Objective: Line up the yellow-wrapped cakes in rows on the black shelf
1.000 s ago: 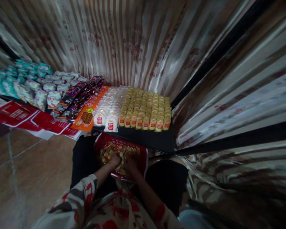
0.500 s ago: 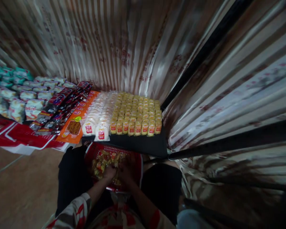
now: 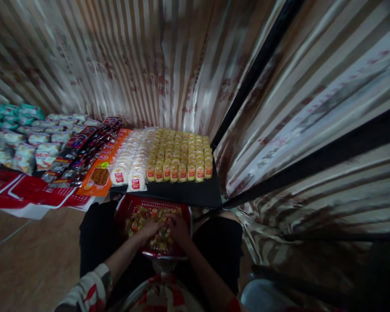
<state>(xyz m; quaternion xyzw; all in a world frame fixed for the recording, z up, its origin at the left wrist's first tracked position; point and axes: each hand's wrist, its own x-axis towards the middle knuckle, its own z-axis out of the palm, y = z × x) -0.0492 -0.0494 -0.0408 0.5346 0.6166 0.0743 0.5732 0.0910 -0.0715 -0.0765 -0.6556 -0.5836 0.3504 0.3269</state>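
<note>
A red perforated plastic basket [image 3: 190,225] rests between my thighs, holding many small yellow-wrapped snack packets [image 3: 138,219]. My left hand [image 3: 152,227] reaches into it over the packets, with its fingers bent together and pointing right. Close beside it, my right hand [image 3: 179,228] is also among the packets, fingers curled inward. The two hands' fingertips nearly meet. Whatever lies between the fingers is too dark and small to make out. In front of the basket, rows of matching yellow packets [image 3: 182,160] stand upright on a black tabletop [image 3: 188,193].
Left of the yellow rows lie clear packs of round white snacks [image 3: 136,177], an orange snack bag [image 3: 100,175], dark purple packets [image 3: 74,151], white bags [image 3: 47,156] and green bags [image 3: 30,112]. A striped curtain [image 3: 143,65] and black poles [image 3: 256,73] enclose the table.
Both hands have shifted slightly up within the basket, the right one rising toward its far side. The view has turned a little, so the table's right end sits further left.
</note>
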